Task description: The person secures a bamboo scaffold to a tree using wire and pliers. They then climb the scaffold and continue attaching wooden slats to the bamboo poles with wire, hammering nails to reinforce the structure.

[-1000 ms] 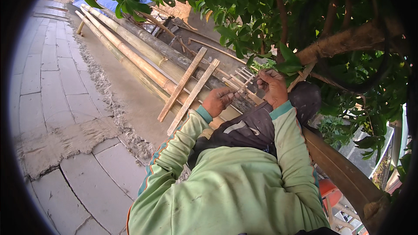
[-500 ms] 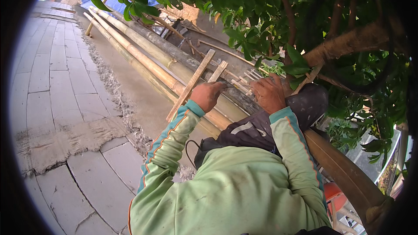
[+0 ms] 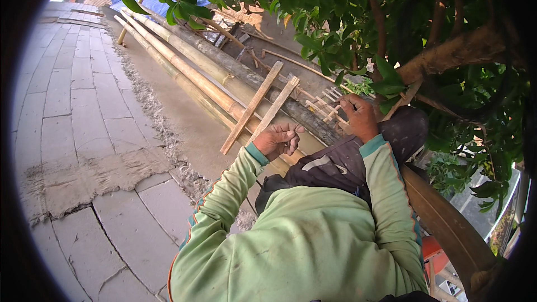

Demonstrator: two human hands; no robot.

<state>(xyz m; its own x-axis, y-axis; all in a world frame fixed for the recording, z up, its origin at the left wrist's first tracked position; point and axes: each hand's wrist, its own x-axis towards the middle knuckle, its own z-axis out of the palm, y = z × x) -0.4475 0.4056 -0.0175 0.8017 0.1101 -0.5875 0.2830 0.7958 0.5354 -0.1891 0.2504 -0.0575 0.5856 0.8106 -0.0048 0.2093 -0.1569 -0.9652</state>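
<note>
My right hand (image 3: pixel 359 116) is pinched closed on a thin wire (image 3: pixel 324 105), which trails toward the left from the fingertips above the poles. My left hand (image 3: pixel 278 140) hovers lower and to the left, its fingers loosely curled but apart, with nothing visible in them. Just beyond it, two rough wooden slats, a left one (image 3: pixel 251 107) and a right one (image 3: pixel 273 109), lie across the long bamboo poles (image 3: pixel 193 75). A darker, greyish pole (image 3: pixel 246 72) runs along their right side, passing under the space between my hands.
To the left stands a wall of pale blocks (image 3: pixel 59 95) with a rough mortar edge (image 3: pixel 137 98). Leafy branches (image 3: pixel 347 17) hang ahead and right, with a thick tree limb (image 3: pixel 453 56). A broad brown bamboo pole (image 3: pixel 447 218) slants beside my right leg (image 3: pixel 403 131). Ground lies far below.
My hands have moved apart. The left came down toward me and its fingers loosened; the right shifted slightly right, keeping the wire. The view has moved a little.
</note>
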